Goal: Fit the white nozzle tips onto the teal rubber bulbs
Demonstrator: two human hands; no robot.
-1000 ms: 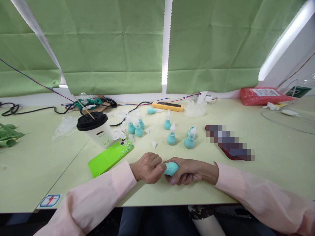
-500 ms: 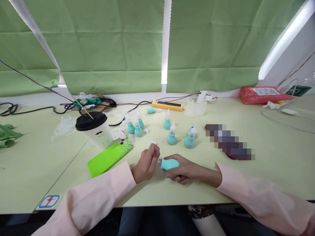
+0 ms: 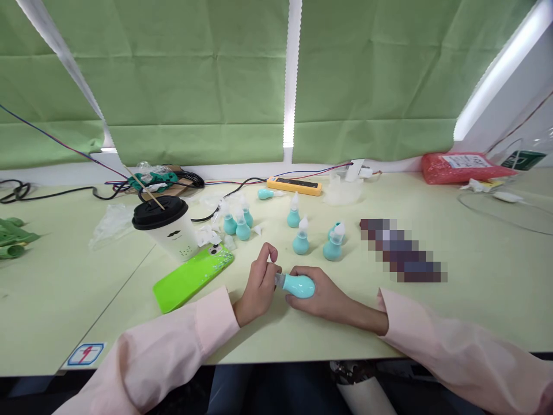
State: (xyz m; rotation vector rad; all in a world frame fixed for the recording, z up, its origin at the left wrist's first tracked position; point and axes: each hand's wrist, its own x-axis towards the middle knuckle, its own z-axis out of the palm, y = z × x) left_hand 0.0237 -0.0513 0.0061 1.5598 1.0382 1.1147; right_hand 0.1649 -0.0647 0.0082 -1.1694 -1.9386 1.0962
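Observation:
A teal rubber bulb nasal aspirator [image 3: 299, 286] lies sideways between my two hands, just above the table's front part. My right hand [image 3: 325, 295] curls round the bulb, thumb low and fingers behind. Closed on the clear nozzle end is my left hand [image 3: 258, 286], with its index finger raised and bent; the tip of the nozzle is hidden in that hand. Beyond them stand similar aspirators, upright on their bulbs: one in the middle [image 3: 301, 243], one at the right [image 3: 332, 248] with another teal piece behind it, and a cluster at the left [image 3: 242, 230].
A bright green phone [image 3: 190, 279] and a white lidded cup [image 3: 175, 236] stand left of my hands. At the back are a yellow power strip [image 3: 294, 185], another aspirator lying down [image 3: 265, 194] and a red packet [image 3: 466, 167]. A pixelated object lies at the right.
My left index finger has lifted off the nozzle end. My right fingers have shifted behind the bulb, so more of it shows.

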